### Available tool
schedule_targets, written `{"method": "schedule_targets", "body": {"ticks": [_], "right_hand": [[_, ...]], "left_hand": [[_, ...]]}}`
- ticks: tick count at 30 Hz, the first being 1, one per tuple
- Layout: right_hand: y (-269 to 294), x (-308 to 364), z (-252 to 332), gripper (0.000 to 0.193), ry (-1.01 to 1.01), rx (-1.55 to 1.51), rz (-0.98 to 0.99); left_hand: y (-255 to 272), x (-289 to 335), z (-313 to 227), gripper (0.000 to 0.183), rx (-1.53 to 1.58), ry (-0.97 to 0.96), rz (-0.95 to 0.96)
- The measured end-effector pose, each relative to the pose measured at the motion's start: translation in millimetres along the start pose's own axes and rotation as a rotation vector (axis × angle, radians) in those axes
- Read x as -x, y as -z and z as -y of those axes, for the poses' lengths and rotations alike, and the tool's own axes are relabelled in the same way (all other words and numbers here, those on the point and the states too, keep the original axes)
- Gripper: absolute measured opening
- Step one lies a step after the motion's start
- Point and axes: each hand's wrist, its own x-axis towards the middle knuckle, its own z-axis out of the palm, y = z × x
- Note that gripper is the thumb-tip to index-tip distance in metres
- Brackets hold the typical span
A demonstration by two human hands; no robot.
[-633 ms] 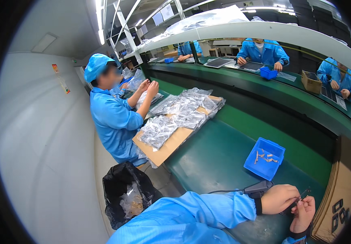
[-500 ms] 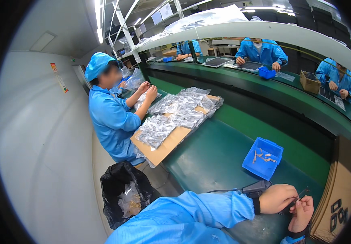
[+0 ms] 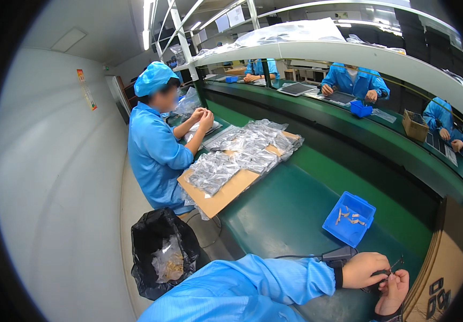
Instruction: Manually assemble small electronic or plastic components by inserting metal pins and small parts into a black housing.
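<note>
At the lower right, my left hand (image 3: 365, 270) and my right hand (image 3: 394, 292) meet over the green bench, fingers pinched together. Between their fingertips is something small and dark, too hidden to name. A thin, dark sliver (image 3: 397, 262) sticks out just beyond the fingertips; its kind cannot be made out. Beside my left wrist lies a black device (image 3: 339, 254) with a cable running left. Beyond my hands stands a blue plastic bin (image 3: 367, 208) with several small tan strips (image 3: 353, 219) inside.
Cardboard sheets (image 3: 443, 249) at the right edge bear several small black frames (image 3: 438, 300). Clear plastic bags (image 3: 242, 153) cover a cardboard piece (image 3: 218, 201) farther left. A black-lined waste bin (image 3: 144, 257) stands on the floor. A co-worker (image 3: 159, 137) sits at left; others work across the bench.
The view has tilted slightly, shifting the room a little. My hands stay together, fingertips still pinched close. The co-worker at left has brought both hands closer together.
</note>
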Motion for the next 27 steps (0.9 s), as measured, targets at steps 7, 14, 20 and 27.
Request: {"method": "schedule_targets", "body": {"ticks": [7,14,20,27], "right_hand": [[2.9,-2.3,-3.1,0.015,0.015,0.010,-0.020],[-4.1,0.7,11.6,0.014,-0.030,0.041,-0.065],[-7.9,2.5,12.8,0.016,0.004,0.046,-0.086],[-6.1,0.9,10.4,0.015,0.006,0.043,-0.090]], "left_hand": [[-3.3,0.3,3.6,0.014,0.032,0.002,-0.005],[-5.1,1.3,4.9,0.010,0.018,-0.017,-0.019],[-6.2,0.7,3.9,0.008,0.013,-0.043,-0.046],[-2.1,0.2,-1.1,0.006,0.024,-0.060,-0.082]]}}
